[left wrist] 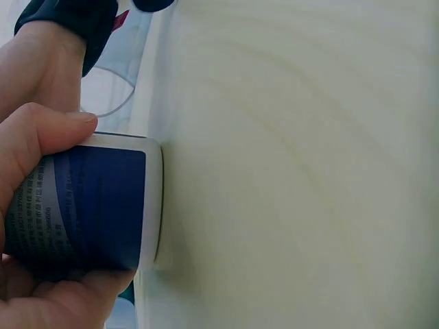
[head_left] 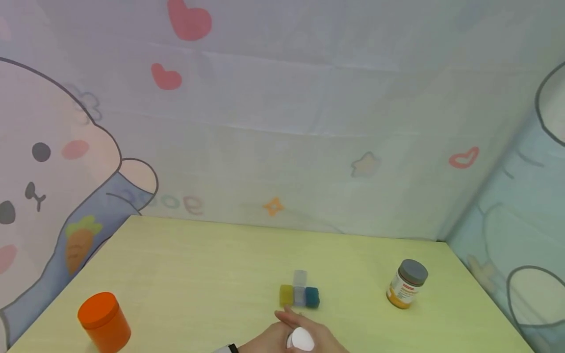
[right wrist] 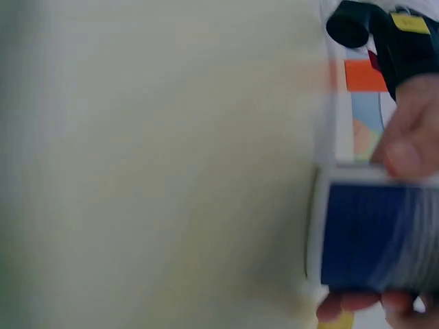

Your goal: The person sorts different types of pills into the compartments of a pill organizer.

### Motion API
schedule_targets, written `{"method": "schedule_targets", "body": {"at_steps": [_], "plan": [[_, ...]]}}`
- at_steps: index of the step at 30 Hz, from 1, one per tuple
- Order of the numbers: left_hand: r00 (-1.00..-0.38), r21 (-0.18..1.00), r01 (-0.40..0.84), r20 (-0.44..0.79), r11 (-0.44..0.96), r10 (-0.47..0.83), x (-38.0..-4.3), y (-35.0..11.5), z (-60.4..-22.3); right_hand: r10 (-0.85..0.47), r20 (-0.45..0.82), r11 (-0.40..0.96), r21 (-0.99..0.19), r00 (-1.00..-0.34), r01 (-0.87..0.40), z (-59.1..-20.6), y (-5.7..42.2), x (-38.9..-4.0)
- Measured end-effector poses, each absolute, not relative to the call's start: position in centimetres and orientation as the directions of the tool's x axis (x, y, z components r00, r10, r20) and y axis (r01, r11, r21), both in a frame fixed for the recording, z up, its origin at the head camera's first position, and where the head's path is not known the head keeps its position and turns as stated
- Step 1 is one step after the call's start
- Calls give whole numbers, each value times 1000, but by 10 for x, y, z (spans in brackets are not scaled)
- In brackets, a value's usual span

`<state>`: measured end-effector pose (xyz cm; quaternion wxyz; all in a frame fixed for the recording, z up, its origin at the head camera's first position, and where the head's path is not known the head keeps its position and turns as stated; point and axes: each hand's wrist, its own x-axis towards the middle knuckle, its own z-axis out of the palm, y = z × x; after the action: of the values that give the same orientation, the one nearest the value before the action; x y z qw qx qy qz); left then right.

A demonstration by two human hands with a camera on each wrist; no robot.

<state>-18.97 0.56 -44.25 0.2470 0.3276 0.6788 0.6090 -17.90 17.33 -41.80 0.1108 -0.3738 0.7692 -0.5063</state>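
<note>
Both hands hold a white bottle with a blue label (left wrist: pixel 103 205) between them, low in the middle of the head view, its white cap (head_left: pixel 302 339) showing there. My left hand (head_left: pixel 267 339) grips it from the left, with the thumb along one side and fingers on the other in the left wrist view. From the right, my right hand (head_left: pixel 324 337) curls round it, partly covered by the bottle. The bottle's base stands on or very close to the table; which, I cannot tell. Just beyond the hands sit several small blocks, including a yellow one (head_left: pixel 286 295) and a teal one (head_left: pixel 312 297).
An orange lidded jar (head_left: pixel 106 323) stands at the left of the pale yellow table (head_left: pixel 198 274). A grey-lidded jar with a white and yellow label (head_left: pixel 406 284) is at the right. Printed cloth (head_left: pixel 282 122) hangs behind the table and along its sides.
</note>
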Motion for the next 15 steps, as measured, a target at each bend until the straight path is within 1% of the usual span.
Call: {"method": "schedule_targets", "body": {"at_steps": [1, 2, 4, 5, 8, 10, 13, 15], "plan": [[-661, 987, 153, 68, 45, 748, -190, 5, -443, -723, 198, 189, -865, -662, -465, -418, 176, -182], [-655, 982, 180, 79, 54, 751, -191, 5, -443, -746, 174, 183, -875, -643, -448, -417, 179, -184], [-649, 971, 226, 89, 80, 756, -193, 5, -444, -775, 107, 182, -906, -623, -382, -416, 185, -188], [-648, 969, 229, 83, 90, 757, -193, 5, -444, -779, 80, 189, -916, -622, -353, -416, 188, -190], [-652, 954, 265, 68, 143, 755, -192, 4, -442, -746, -31, 214, -957, -665, -196, -418, 194, -192], [-663, 960, 235, 44, 152, 747, -190, 2, -440, -726, -61, 204, -971, -685, -129, -418, 198, -192], [-674, 968, 209, 38, 141, 738, -189, 2, -438, -697, -47, 154, -984, -716, -85, -416, 204, -192], [-685, 976, 167, 15, 137, 728, -188, 2, -437, -673, -23, 119, -990, -739, -78, -413, 208, -190]]}}
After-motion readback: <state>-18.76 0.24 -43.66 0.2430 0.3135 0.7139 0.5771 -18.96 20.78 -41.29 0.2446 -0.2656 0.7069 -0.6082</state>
